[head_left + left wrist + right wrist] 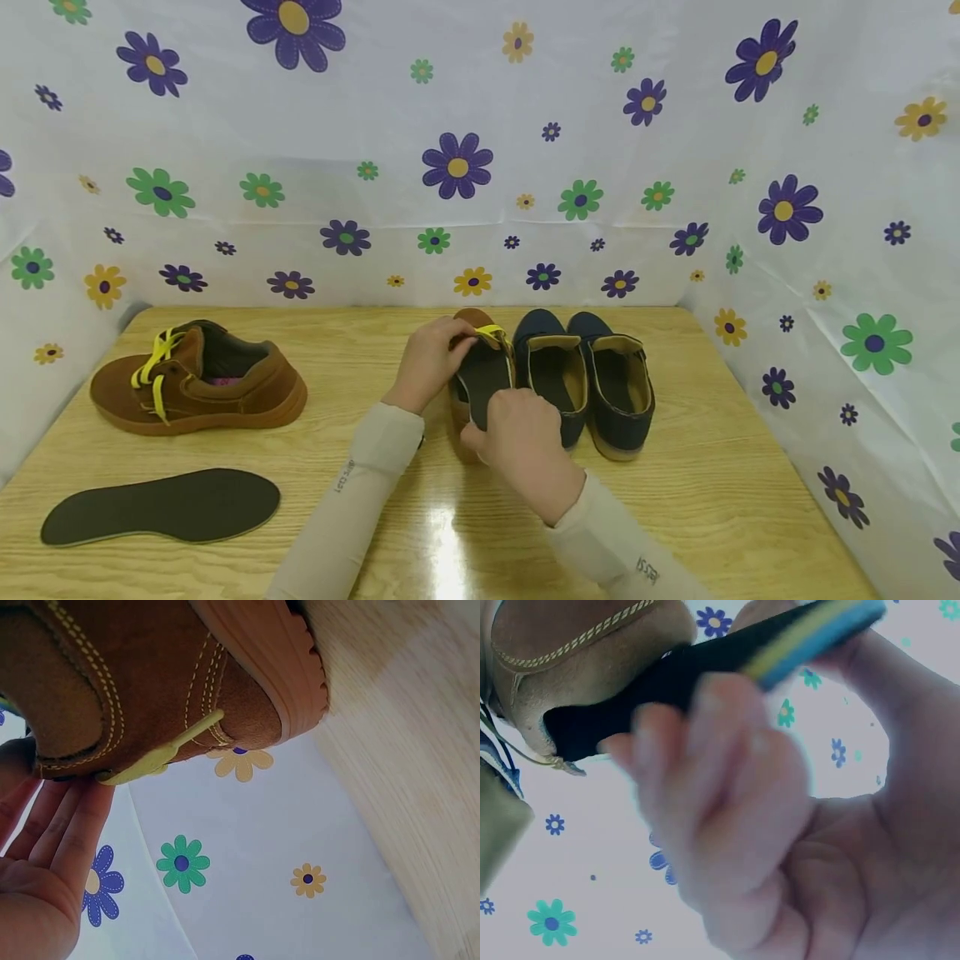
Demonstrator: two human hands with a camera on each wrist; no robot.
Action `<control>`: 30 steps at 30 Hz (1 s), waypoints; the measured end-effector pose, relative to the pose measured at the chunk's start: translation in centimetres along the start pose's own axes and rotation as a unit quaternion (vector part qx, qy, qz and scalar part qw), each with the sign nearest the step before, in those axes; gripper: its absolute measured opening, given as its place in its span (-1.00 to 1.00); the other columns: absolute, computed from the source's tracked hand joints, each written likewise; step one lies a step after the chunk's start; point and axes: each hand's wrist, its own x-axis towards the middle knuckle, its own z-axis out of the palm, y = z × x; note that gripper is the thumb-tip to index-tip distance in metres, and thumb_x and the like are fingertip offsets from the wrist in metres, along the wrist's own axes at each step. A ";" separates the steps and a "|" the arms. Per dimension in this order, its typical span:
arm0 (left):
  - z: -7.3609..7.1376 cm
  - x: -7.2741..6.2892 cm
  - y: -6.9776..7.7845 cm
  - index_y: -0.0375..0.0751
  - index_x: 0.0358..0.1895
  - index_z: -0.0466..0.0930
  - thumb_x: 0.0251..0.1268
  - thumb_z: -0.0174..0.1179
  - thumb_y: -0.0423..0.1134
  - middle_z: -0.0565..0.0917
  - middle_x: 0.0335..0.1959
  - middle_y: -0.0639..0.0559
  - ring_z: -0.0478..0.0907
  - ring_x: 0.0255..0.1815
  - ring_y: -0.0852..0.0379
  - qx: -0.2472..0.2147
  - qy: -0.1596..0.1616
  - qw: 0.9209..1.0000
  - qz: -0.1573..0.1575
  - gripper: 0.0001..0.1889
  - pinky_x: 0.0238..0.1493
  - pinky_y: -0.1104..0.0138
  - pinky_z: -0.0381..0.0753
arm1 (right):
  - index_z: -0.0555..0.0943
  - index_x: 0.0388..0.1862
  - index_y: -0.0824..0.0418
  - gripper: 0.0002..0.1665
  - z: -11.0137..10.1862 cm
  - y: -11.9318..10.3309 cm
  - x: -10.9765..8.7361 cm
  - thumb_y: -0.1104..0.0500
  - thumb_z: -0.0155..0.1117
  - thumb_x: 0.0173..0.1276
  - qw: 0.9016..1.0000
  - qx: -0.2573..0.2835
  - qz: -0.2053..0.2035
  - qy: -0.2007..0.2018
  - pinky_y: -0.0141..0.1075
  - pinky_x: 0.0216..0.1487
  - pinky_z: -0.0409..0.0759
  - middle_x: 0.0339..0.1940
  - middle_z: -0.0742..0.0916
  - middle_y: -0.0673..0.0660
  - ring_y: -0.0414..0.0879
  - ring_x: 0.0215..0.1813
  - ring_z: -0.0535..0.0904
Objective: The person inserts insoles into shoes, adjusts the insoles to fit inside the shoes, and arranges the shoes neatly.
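Note:
A brown suede shoe [461, 429] with yellow laces [491, 333] stands in the middle of the table, toe pointing away. My left hand [429, 360] grips its upper edge by the laces, thumb on one side and fingers on the other, as the left wrist view also shows. A black insole [482, 375] runs into the shoe's opening, its front part hidden inside. My right hand [525, 446] holds the insole's heel end between thumb and fingers. In the right wrist view, the insole [667, 686] slants up out of the shoe, with a yellow and blue edge at the heel.
Close on the right of the brown shoe stand two navy slip-on shoes [542, 323] [624, 433]. A second brown shoe [225, 408] with yellow laces sits at the left, and another black insole [161, 507] lies in front of it. Flowered white cloth [375, 108] walls the table's back and sides.

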 end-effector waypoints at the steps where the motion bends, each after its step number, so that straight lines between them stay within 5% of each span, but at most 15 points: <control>1: 0.0 0.0 0.0 -0.24 -0.27 0.69 0.23 0.29 -0.36 0.69 -0.30 -0.08 0.62 -0.32 0.02 -0.001 -0.001 1.000 -0.001 -0.95 -0.25 0.19 0.60 | 0.33 -0.92 0.10 -0.36 -0.1 0.1 0.2 -0.13 0.41 0.13 1.000 0.011 -0.003 0.001 -0.35 -0.78 0.29 -0.79 0.43 0.03 -0.11 -0.75 0.38; 18: -0.3 -0.1 0.4 -0.23 -0.27 0.68 0.24 0.28 -0.37 0.68 -0.29 -0.07 0.62 -0.30 0.02 -0.010 -0.007 1.000 -0.009 -0.95 -0.25 0.20 0.61 | 0.51 -0.75 0.19 -0.53 -0.1 0.6 3.7 -0.05 0.44 0.15 0.995 0.091 0.015 -0.048 -0.28 -0.69 0.39 -0.68 0.55 0.08 -0.06 -0.62 0.50; 30: -0.3 0.0 0.3 -0.24 -0.27 0.68 0.24 0.28 -0.37 0.68 -0.29 -0.07 0.63 -0.26 -0.01 -0.013 -0.013 1.000 -0.011 -0.96 -0.19 0.19 0.61 | 0.66 -0.46 0.27 -0.60 0.9 0.6 6.2 -0.08 0.43 0.17 0.993 0.092 0.014 -0.077 -0.28 -0.65 0.44 -0.59 0.61 0.09 -0.07 -0.57 0.52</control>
